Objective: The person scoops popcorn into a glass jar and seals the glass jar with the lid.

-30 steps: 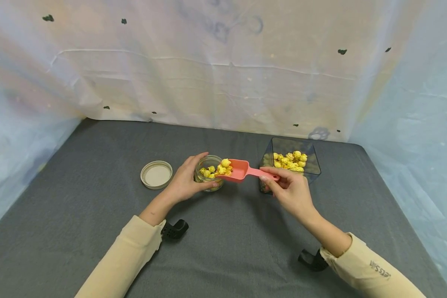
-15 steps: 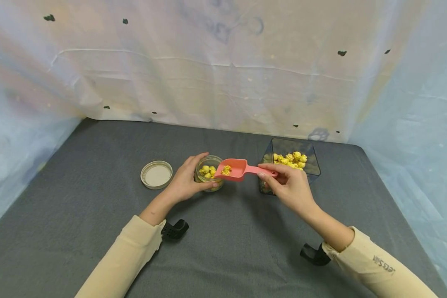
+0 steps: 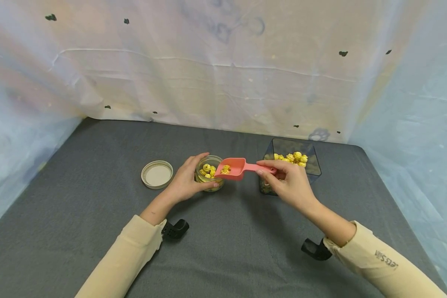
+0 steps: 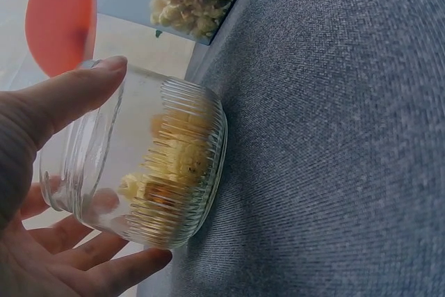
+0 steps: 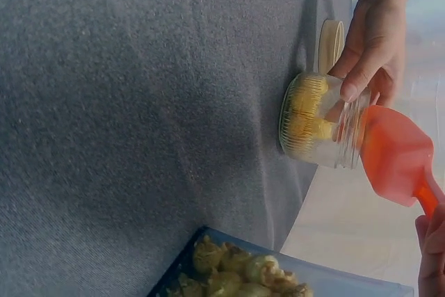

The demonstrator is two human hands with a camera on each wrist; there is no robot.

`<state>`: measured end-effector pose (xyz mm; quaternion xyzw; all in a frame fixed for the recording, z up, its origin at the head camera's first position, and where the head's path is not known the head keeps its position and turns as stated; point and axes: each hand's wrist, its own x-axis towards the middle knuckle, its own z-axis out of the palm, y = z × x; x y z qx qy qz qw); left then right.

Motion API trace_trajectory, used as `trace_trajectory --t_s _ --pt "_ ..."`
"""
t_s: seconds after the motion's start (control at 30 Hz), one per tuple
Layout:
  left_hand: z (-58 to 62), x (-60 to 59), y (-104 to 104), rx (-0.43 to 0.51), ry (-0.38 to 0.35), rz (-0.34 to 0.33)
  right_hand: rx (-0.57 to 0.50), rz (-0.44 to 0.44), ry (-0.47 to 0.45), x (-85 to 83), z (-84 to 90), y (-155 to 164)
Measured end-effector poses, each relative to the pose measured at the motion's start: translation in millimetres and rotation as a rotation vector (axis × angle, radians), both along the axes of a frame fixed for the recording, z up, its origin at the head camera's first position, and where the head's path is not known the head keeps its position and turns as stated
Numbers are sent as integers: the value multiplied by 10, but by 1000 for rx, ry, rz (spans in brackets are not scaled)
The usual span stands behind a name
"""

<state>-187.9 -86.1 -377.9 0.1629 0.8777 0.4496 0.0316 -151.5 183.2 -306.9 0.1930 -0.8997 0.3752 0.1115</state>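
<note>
Gripping the ribbed glass jar (image 3: pixel 208 173) around its side, the left hand (image 3: pixel 184 182) has thumb and fingers curled about the wall and steadies it upright on the grey tabletop (image 3: pixel 78 215). The right hand (image 3: pixel 288 184) pinches the handle of the coral plastic scoop (image 3: pixel 234 168), whose bowl hangs tilted over the jar's mouth with a few popcorn pieces (image 3: pixel 225 169) in it. More popcorn sits in the jar's bottom. At 3 o'clock from the jar stands a clear square container (image 3: pixel 313 165) of popcorn; at 9 o'clock lies the jar's lid (image 3: pixel 157 174), apart from it. The jar looks rigid, breakable and fairly smooth, so a wrap round the ribbed lower wall seems the safest hold. The scoop looks light and stiff, best held at the handle's end; the popcorn is light and likely to bounce out.
</note>
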Motion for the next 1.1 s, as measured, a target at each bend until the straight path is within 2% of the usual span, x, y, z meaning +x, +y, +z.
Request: trace_trajectory --t_s 0.47,0.77,1.1 --pt "8 1 6 -5 4 -1 33 15 4 -21 51 -10" --pt "2 2 2 -4 4 -2 22 -1 20 23 -22 35" --pt "3 5 7 0 10 1 7 -21 -17 83 -174 110"
